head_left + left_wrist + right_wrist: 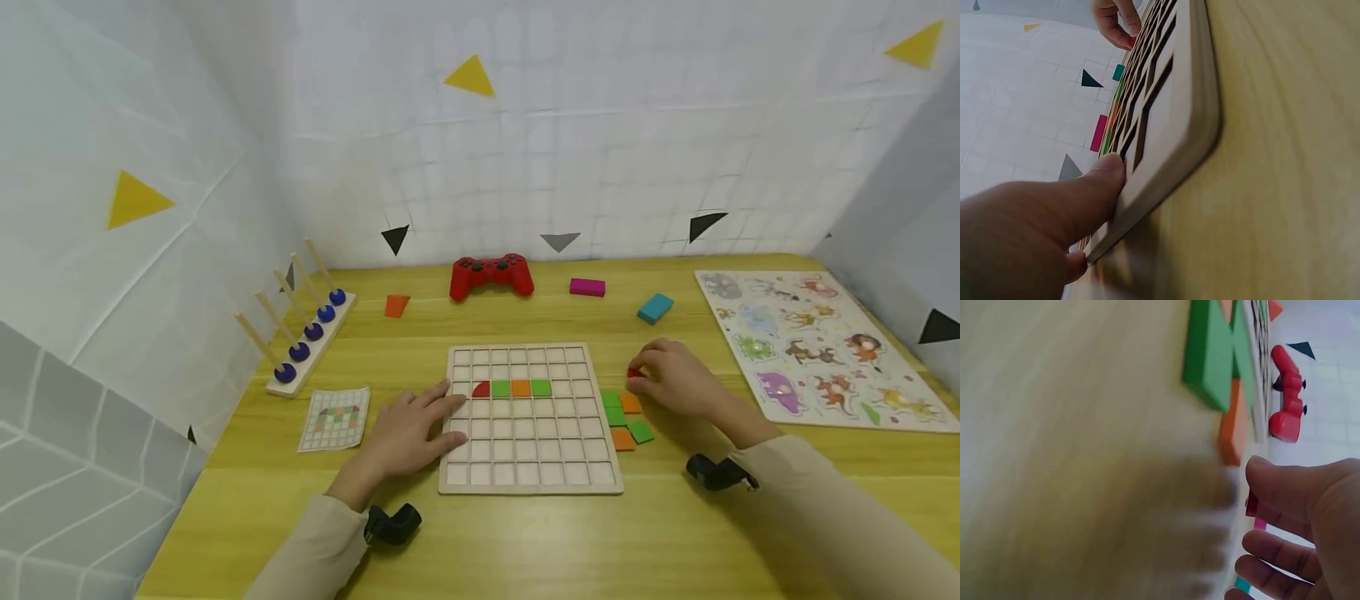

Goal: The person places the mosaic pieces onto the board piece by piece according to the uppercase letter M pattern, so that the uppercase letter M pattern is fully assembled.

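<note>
Under both of my hands lies the yellow wooden bench (525,542). Far right of my right hand (678,379) lies the animal peg puzzle (817,346), flat on the bench. Between the two hands sits the wooden grid board (529,454); my left hand (408,433) rests on its left edge, fingers straight and spread, and in the left wrist view the thumb (1094,181) presses the board's rim. Beyond the left hand, toward the wall, stands the peg rack (307,337) with blue beads at the foot of its rods. Ahead of both hands, near the wall, lies the red game controller (491,275). Just left of the left hand lies the pattern card (336,418).

Just right of the left fingertips, the board's third row holds a red quarter-round piece (481,389), then green, orange and green squares (521,387) side by side. Between the board's right edge and the right hand lie loose green and orange tiles (626,419), touching one another. Beyond the right hand lie a teal block (655,307), a pink block (587,287) and, further left, an orange wedge (396,305).

My right hand is curled, thumb and fingers pinching a small red piece (634,372) just above the loose tiles, right of the board.
</note>
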Tool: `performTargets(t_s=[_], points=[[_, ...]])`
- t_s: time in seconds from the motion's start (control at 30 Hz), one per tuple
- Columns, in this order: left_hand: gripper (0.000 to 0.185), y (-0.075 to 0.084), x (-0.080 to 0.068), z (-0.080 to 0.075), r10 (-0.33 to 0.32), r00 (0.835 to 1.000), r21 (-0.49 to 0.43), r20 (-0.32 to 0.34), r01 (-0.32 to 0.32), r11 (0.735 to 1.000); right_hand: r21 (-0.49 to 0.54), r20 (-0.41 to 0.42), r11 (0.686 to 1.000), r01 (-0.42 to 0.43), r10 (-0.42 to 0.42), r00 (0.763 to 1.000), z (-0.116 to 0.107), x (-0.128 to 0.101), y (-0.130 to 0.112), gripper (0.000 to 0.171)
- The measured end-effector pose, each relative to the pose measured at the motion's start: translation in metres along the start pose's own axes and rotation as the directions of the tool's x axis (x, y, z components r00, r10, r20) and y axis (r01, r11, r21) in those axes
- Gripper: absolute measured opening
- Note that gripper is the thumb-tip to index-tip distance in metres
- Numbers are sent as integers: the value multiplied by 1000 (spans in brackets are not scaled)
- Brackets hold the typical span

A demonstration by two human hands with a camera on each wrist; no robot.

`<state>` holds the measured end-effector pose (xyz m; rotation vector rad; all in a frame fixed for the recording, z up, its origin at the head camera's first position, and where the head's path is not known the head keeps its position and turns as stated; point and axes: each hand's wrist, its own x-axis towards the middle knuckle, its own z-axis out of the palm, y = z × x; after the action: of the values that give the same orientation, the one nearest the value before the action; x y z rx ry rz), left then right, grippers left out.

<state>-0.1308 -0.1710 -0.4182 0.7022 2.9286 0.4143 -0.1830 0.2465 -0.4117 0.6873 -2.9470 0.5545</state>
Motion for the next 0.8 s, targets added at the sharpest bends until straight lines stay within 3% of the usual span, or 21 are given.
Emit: performTargets(t_s=[0.43,0.8], points=[[57,0,1,1,-18,1000,14,21,17,1000,29,-31,1000,9,-8,999,3,14,-31,19],[57,2,1,-1,-16,1000,20,8,16,1000,27,17,997,70,-71,997,21,31,-63,21]])
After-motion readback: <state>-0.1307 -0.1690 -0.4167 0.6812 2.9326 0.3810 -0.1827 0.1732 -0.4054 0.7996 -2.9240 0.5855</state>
